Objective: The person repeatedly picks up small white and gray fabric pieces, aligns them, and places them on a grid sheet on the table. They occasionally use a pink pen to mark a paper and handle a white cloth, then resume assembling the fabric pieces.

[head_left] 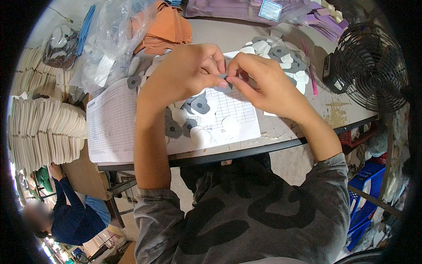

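My left hand [184, 72] and my right hand [259, 81] meet above the table, fingertips pinching the same small grey pad [224, 80] between them. Directly below lie several grey and white flat pads [200, 110] with dark centre holes, spread over a large white ruled sheet [114, 123]. A further pile of grey and white pads [281, 55] sits beyond my right hand.
A black wire fan [367, 66] stands at the right table edge. Clear plastic bags [110, 39] and orange sheets [167, 28] lie at the back left, purple stacks [246, 9] at the back. White stacked pieces [39, 127] fill the left. Another person [70, 215] sits lower left. Blue crates [367, 193] stand right.
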Tool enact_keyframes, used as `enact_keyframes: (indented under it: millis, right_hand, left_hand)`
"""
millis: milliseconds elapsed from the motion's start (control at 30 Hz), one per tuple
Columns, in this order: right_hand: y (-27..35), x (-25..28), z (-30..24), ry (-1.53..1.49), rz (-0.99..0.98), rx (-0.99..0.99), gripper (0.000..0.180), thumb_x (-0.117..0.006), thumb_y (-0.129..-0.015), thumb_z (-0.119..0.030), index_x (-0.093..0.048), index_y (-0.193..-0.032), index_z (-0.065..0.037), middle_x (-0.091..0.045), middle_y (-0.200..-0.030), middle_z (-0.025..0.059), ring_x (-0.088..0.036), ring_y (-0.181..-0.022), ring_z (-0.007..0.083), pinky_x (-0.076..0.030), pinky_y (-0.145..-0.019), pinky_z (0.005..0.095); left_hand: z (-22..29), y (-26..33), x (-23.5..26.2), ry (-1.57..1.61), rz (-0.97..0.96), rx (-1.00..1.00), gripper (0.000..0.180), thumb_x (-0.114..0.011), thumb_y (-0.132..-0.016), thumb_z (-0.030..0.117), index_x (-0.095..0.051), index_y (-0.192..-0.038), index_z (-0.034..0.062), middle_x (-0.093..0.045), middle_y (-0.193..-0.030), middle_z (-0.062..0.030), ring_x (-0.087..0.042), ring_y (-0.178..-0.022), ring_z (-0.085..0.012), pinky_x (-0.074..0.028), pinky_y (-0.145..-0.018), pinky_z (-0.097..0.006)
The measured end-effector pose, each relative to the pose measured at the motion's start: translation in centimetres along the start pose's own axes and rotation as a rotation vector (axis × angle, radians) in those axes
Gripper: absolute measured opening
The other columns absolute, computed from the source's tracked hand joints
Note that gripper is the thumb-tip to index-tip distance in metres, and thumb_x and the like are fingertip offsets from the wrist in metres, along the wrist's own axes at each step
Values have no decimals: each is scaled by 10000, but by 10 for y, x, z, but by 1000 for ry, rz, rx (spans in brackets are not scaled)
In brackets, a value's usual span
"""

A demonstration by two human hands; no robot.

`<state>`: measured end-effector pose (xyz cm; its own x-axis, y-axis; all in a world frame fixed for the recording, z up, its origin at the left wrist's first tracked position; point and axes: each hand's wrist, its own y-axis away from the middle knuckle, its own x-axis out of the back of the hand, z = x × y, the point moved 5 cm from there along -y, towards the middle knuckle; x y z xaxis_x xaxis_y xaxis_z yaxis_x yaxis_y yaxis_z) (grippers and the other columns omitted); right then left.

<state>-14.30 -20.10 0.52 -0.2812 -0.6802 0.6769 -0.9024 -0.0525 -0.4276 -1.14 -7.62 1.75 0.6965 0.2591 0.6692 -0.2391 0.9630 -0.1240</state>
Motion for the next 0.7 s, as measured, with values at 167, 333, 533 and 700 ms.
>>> enact_keyframes:
  millis: [167, 333, 533, 700]
  right_hand:
    - [6, -6, -3, -220, -202, 77, 344, -697, -899, 48, -711, -1220, -75, -723, -966, 105, -702, -867, 284, -550, -723, 405]
    - [28, -33, -17, 119, -609, 217, 464, -723, -842, 4, -779, -1257, -196, -687, -900, 61, -686, -912, 278, -511, -864, 444]
    - [31, -9, -10, 308, -517, 96, 340, -767, -800, -73, -846, -1102, -208, -665, -855, 38, -673, -948, 271, -484, -926, 442]
    - [30, 22, 1, 532, -427, -98, 338, -744, -762, -42, -854, -1050, -182, -660, -850, 50, -665, -970, 290, -486, -942, 451]
  left_hand:
    - [-9, 5, 3, 145, 81, -30, 269, -698, -935, 2, -665, -1201, 32, -794, -904, -93, -748, -818, -168, -547, -743, -280]
    - [-27, 11, 36, -203, 314, -135, 280, -597, -980, -61, -695, -1212, 62, -810, -952, -110, -768, -867, -169, -567, -766, -279]
    - [-45, 24, 63, -149, 502, -24, 193, -658, -977, -51, -750, -1115, 49, -812, -970, -91, -768, -877, -159, -579, -778, -273]
    - [-34, 26, 59, -262, 392, -129, 145, -673, -1045, 55, -731, -1173, 22, -772, -957, -42, -709, -851, -128, -553, -792, -251]
